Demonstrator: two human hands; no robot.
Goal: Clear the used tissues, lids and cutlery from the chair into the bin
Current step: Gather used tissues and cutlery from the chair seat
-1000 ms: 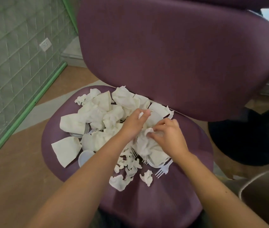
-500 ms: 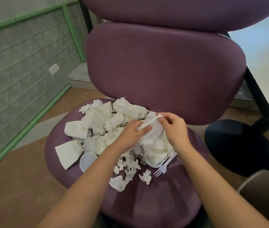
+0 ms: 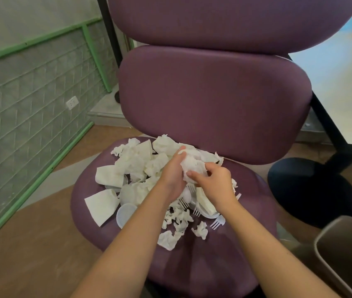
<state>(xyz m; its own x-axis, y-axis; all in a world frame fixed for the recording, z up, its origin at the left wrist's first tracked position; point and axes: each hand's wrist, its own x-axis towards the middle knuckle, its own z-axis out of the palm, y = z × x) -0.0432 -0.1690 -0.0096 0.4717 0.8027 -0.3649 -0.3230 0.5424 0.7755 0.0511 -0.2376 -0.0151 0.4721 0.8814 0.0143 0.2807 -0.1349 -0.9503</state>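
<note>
Nearest, at the lower right, stands the bin (image 3: 347, 254), cut off by the frame edge. On the purple chair (image 3: 192, 265) seat lies a heap of white crumpled tissues (image 3: 136, 160), with a round lid (image 3: 125, 214) and a plastic fork (image 3: 217, 222) at its front. The left hand (image 3: 174, 175) and the right hand (image 3: 215, 186) both grasp one tissue wad (image 3: 192, 166) between them. More cutlery under the hands is hard to make out. Behind stands a dark round base (image 3: 312, 190) and a table (image 3: 342, 87).

seat front: bare purple chair (image 3: 203, 265), open approach
seat centre: tissues (image 3: 136, 162), lids (image 3: 125, 214), forks (image 3: 217, 222) crowd it
far: backrest (image 3: 213, 104) blocks
near right: bin (image 3: 347, 250), open top
</note>
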